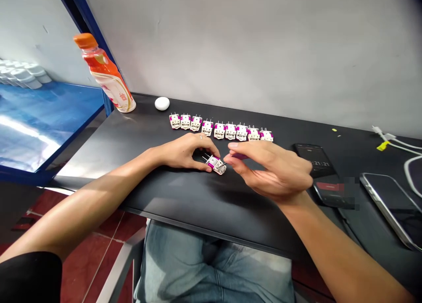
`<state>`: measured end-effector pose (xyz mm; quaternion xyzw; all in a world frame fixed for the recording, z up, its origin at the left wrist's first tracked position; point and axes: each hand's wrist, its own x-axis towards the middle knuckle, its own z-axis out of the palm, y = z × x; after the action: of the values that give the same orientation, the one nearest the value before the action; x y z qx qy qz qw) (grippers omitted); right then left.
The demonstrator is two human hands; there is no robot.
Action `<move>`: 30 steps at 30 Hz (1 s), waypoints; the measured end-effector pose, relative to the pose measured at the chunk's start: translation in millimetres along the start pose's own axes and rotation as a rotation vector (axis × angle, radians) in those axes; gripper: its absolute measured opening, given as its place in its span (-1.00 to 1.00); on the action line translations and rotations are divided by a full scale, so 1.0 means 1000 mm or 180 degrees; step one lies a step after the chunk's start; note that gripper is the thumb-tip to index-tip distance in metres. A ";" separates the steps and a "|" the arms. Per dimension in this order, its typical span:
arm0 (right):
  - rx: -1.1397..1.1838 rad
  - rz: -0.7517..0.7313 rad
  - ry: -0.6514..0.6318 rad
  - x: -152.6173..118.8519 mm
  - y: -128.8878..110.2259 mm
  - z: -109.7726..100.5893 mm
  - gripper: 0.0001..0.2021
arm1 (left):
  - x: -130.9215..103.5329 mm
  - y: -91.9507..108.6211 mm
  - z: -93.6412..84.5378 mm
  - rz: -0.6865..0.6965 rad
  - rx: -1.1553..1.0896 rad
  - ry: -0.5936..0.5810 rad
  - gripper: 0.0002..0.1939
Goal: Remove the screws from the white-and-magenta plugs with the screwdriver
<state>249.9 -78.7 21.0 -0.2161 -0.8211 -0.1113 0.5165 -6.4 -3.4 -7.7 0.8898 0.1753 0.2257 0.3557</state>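
My left hand (194,151) rests on the black table (184,197) and pinches a small white and purple part with metal pins (216,164) between thumb and fingers. My right hand (273,169) is closed on a small screwdriver with a purple handle (238,155), whose thin tip meets the part's right end. Behind my hands stands a row of several similar white and purple parts (230,131); the rightmost ones are partly hidden by my right hand.
An orange-capped bottle (110,81) and a white round case (162,103) stand at the back left. Dark phones (314,158) lie right of my right hand, another phone (392,206) farther right, with white cables (400,141) behind. A wall borders the table.
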 end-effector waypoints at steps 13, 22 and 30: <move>0.0418 0.0090 -0.0577 -0.001 0.004 -0.004 -0.44 | 0.000 0.001 0.000 0.0005 -0.0033 0.0005 -0.66; 0.0195 0.0064 -0.0542 0.002 0.004 -0.007 -0.42 | 0.001 0.002 -0.001 -0.0005 -0.0017 -0.0057 -0.68; 0.0294 0.0024 -0.0668 0.000 0.003 -0.005 -0.49 | 0.000 0.002 0.000 -0.0001 0.0009 0.0001 -0.67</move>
<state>255.8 -77.9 23.0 -0.2055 -0.8741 -0.0482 0.4375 -6.2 -4.8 -6.0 0.8903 0.1758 0.2256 0.3545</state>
